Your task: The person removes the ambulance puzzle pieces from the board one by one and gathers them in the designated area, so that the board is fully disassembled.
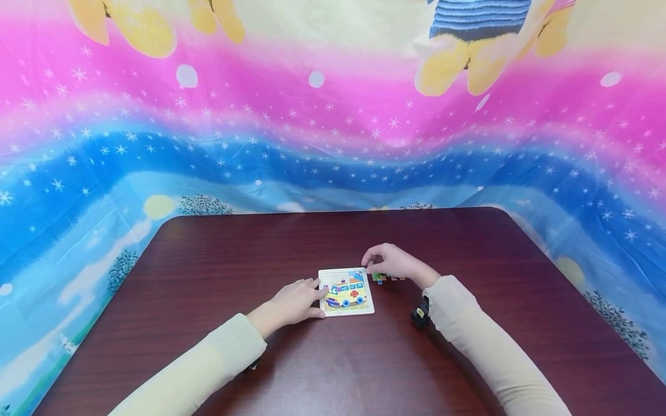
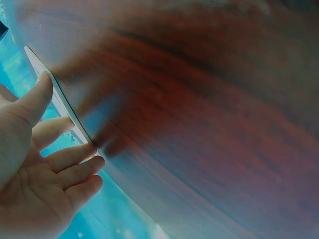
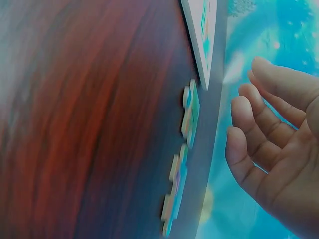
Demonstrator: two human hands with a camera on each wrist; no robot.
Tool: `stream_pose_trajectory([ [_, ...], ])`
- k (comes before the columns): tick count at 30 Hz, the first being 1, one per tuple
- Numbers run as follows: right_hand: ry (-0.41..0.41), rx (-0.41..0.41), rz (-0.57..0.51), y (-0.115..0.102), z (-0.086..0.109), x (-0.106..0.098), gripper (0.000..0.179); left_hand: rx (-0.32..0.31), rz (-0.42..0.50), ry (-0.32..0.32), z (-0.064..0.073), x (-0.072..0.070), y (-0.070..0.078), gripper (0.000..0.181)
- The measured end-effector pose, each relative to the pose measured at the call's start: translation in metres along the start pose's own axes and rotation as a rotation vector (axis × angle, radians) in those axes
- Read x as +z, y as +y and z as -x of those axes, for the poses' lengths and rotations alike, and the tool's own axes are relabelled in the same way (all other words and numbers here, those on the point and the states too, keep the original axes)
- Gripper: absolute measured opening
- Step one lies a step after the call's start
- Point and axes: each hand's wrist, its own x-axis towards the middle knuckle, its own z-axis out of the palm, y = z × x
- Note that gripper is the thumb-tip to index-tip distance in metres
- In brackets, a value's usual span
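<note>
A square white-framed jigsaw puzzle board (image 1: 346,314) lies flat on the table, showing a yellow ambulance with a red cross and blue wheels. The upper left of its picture area is pale and bare. My left hand (image 1: 293,301) rests on the board's left edge, the thumb by the near corner and a finger over the picture; the left wrist view shows thumb and fingers along that edge. Over the board's far right corner hovers my right hand (image 1: 396,261), fingers loosely bent, nothing visible between them. Loose puzzle pieces (image 3: 192,114) lie beneath it, beside the board, partly hidden in the head view.
The dark reddish-brown table (image 1: 250,248) has rounded far corners. Behind it and along its sides hangs a colourful printed cloth (image 1: 322,167). A black device (image 1: 420,313) sits at the right wrist, below the sleeve.
</note>
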Motion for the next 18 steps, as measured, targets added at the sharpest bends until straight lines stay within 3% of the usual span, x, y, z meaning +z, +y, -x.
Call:
stream_pose_trajectory([
  [18,-0.099,-0.123,0.12,-0.006,-0.014,0.023,0.009,-0.004,-0.015,-0.002,-0.001,-0.001,0.001,0.054],
])
